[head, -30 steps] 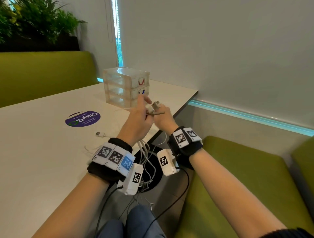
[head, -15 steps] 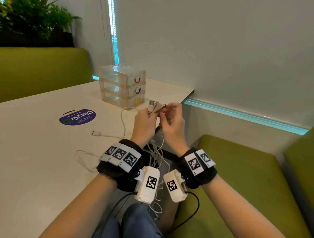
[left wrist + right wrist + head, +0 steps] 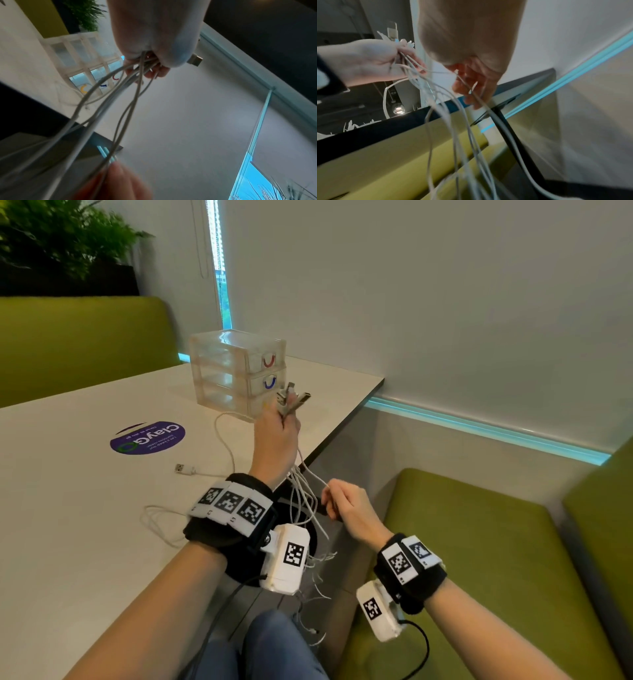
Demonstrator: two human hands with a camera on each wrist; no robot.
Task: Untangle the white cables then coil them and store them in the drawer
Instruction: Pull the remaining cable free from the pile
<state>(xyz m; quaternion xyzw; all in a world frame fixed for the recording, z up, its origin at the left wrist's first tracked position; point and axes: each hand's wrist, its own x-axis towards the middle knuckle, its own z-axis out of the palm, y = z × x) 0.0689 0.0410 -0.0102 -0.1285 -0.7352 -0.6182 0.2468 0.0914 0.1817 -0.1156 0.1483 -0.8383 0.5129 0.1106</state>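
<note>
My left hand (image 3: 277, 436) is raised in front of the clear drawer unit (image 3: 238, 373) and grips a bunch of white cables (image 3: 303, 491) just below their USB plugs (image 3: 291, 398), which stick up above the fingers. The cables (image 3: 109, 108) hang down past my wrist toward my lap. Lower and to the right, my right hand (image 3: 346, 503) has its fingers curled round one white strand (image 3: 471, 89) of the bunch. Another white cable (image 3: 205, 470) lies on the table (image 3: 68, 525) with its plug (image 3: 180, 468) free.
The drawer unit's three drawers, with red, blue and yellow handles, are closed. A purple round sticker (image 3: 147, 437) is on the table. Green bench seats (image 3: 479, 542) flank the table; a wall with a lit strip (image 3: 479, 426) runs on the right.
My left hand has lifted the plugs higher, toward the drawers. My right hand has let go of the plug ends and dropped down along the cables, now holding one strand lower.
</note>
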